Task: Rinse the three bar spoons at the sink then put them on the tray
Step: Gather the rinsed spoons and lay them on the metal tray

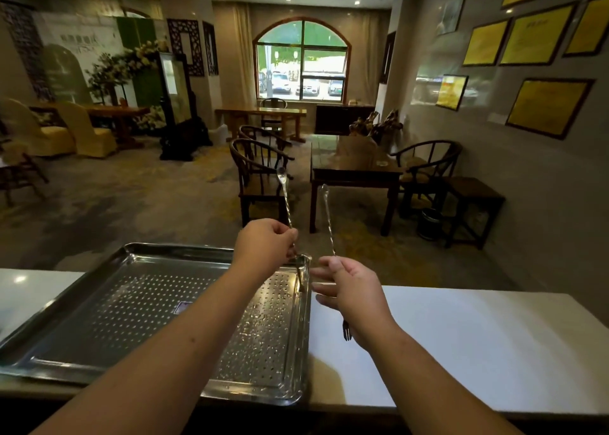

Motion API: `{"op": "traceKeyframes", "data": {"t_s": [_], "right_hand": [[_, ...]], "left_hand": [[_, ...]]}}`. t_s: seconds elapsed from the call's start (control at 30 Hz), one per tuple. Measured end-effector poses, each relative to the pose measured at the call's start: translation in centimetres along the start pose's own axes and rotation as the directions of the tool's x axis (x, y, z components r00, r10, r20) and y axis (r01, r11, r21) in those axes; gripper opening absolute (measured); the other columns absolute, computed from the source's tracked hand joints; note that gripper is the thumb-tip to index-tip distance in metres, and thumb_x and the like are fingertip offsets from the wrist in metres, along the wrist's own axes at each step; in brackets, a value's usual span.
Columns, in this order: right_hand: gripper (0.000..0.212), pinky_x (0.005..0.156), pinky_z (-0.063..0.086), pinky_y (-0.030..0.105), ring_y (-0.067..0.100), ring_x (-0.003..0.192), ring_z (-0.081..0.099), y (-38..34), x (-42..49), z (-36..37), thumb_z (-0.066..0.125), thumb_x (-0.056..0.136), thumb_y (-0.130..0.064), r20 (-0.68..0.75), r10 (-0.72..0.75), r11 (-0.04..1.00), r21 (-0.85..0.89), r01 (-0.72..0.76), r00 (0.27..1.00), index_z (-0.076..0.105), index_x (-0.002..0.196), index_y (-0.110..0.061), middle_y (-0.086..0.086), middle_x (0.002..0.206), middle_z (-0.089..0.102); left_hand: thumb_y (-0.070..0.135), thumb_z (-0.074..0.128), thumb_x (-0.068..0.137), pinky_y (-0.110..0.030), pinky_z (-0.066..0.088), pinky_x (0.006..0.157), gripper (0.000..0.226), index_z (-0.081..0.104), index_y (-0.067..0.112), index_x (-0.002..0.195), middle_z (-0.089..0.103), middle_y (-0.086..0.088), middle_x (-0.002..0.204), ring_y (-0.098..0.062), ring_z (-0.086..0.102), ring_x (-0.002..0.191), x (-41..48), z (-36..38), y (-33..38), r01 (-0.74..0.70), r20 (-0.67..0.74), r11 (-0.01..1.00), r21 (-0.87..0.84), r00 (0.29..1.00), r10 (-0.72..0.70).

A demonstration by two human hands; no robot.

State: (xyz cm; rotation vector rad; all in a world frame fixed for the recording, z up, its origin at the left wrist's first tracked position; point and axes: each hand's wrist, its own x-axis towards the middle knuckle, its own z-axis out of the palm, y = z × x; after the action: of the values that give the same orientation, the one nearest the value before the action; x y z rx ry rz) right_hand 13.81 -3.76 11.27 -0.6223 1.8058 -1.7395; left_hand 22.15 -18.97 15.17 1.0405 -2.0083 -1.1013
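A perforated steel tray (99, 306) lies on the white counter, left of centre. My left hand (263, 246) is above the tray's far right corner, pinching a long twisted bar spoon (285, 197) whose bowl points up and away. My right hand (352, 293) is just right of the tray, gripping a second bar spoon (328, 220) near its middle. That spoon's bowl is up and its small fork end (346, 332) sticks out below my palm. A third spoon and the sink are not in view.
The white counter (461, 342) runs across the front, with its far edge dropping to a carpeted dining room. Dark wooden chairs (257, 174) and a table (352, 164) stand beyond it. A wall with framed plaques is on the right.
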Motion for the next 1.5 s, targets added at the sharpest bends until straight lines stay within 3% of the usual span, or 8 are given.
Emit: {"op": "traceKeyframes", "data": {"t_s": [0.2, 0.63, 0.8, 0.9, 0.97, 1.23, 1.37, 1.5], "right_hand": [[0.028, 0.065, 0.063, 0.024, 0.015, 0.083, 0.08, 2.8, 0.3, -0.8, 0.046, 0.11, -0.027, -0.01, 0.048, 0.997, -0.064, -0.048, 0.999, 0.074, 0.106, -0.026, -0.009, 0.092, 0.083], [0.03, 0.071, 0.064, 0.028, 0.015, 0.085, 0.08, 4.7, 0.7, -1.6, 0.045, 0.11, -0.029, -0.02, 0.053, 0.991, -0.123, -0.055, 0.998, 0.075, 0.109, -0.026, -0.008, 0.094, 0.083], [0.027, 0.068, 0.063, 0.026, 0.013, 0.083, 0.08, 3.6, 0.3, -1.1, 0.048, 0.109, -0.028, -0.036, 0.01, 0.994, -0.112, -0.014, 0.999, 0.075, 0.106, -0.028, -0.01, 0.091, 0.082], [0.024, 0.068, 0.064, 0.025, 0.011, 0.082, 0.079, 2.4, 0.2, -0.2, 0.051, 0.108, -0.03, -0.05, -0.036, 0.994, -0.102, 0.03, 0.998, 0.075, 0.105, -0.031, -0.007, 0.092, 0.082], [0.026, 0.07, 0.065, 0.028, 0.013, 0.084, 0.079, 1.5, 0.0, 0.6, 0.05, 0.108, -0.031, -0.03, -0.061, 0.994, -0.088, 0.058, 0.998, 0.076, 0.104, -0.033, -0.006, 0.093, 0.082], [0.033, 0.06, 0.063, 0.028, 0.011, 0.075, 0.077, -0.8, 0.2, 3.0, 0.047, 0.107, -0.038, 0.063, -0.14, 0.951, -0.269, 0.152, 0.988, 0.075, 0.091, -0.037, -0.012, 0.081, 0.079], [0.034, 0.055, 0.058, 0.039, 0.02, 0.063, 0.067, 0.7, 1.3, 4.0, 0.047, 0.102, -0.034, 0.131, -0.164, 0.609, -0.766, 0.205, 0.978, 0.063, 0.073, -0.028, -0.001, 0.069, 0.067], [0.02, 0.049, 0.036, 0.027, 0.02, 0.067, 0.059, 4.4, 2.6, 6.4, 0.052, 0.098, -0.02, 0.15, -0.031, 0.43, -0.89, 0.149, 0.988, 0.072, 0.102, -0.017, 0.002, 0.078, 0.061]], "left_hand": [[0.023, 0.062, 0.095, -0.034, 0.059, 0.072, 0.018, 0.076, 0.014, 0.09, 0.071, -0.003, 0.079, -0.021, 0.068, 0.074, 0.5, 1.1, -9.9, 0.002, 0.095, 0.71, 0.704, 0.991, -0.096], [0.013, 0.062, 0.092, -0.028, 0.048, 0.062, 0.012, 0.073, 0.014, 0.095, 0.042, 0.005, 0.059, -0.015, 0.051, 0.061, 0.1, 3.6, -16.8, -0.038, 0.14, 0.469, 0.883, 0.973, -0.186], [0.037, 0.063, 0.096, -0.028, 0.052, 0.058, 0.024, 0.07, 0.021, 0.079, 0.056, 0.005, 0.06, -0.011, 0.059, 0.059, -0.2, 3.2, -13.4, -0.027, 0.12, 0.706, 0.708, 0.989, -0.083], [0.069, 0.055, 0.087, -0.033, 0.057, 0.06, 0.045, 0.074, 0.029, 0.078, 0.07, 0.006, 0.063, -0.011, 0.066, 0.06, -1.3, 3.4, -7.4, -0.052, 0.123, 0.981, 0.189, 0.992, 0.029], [0.075, 0.056, 0.08, -0.029, 0.057, 0.06, 0.043, 0.076, 0.037, 0.081, 0.074, 0.016, 0.072, -0.003, 0.07, 0.067, -2.2, 3.4, -3.5, -0.132, 0.166, 0.991, -0.02, 0.977, 0.133], [0.043, 0.067, 0.093, -0.031, 0.057, 0.061, 0.019, 0.076, 0.029, 0.083, 0.073, 0.01, 0.072, -0.006, 0.069, 0.068, -1.5, 1.0, 0.2, -0.191, 0.132, 0.979, 0.078, 0.975, 0.18], [0.043, 0.067, 0.092, -0.026, 0.039, 0.052, 0.025, 0.072, 0.031, 0.071, 0.068, 0.009, 0.066, -0.009, 0.062, 0.063, -0.6, 0.6, -1.9, -0.16, 0.149, 0.943, 0.292, 0.982, 0.12], [0.041, 0.068, 0.092, -0.034, 0.056, 0.064, 0.032, 0.071, 0.024, 0.065, 0.07, 0.0, 0.067, -0.02, 0.068, 0.067, -0.2, 2.2, -6.6, -0.079, 0.233, 0.901, 0.427, 0.972, -0.025]]}}
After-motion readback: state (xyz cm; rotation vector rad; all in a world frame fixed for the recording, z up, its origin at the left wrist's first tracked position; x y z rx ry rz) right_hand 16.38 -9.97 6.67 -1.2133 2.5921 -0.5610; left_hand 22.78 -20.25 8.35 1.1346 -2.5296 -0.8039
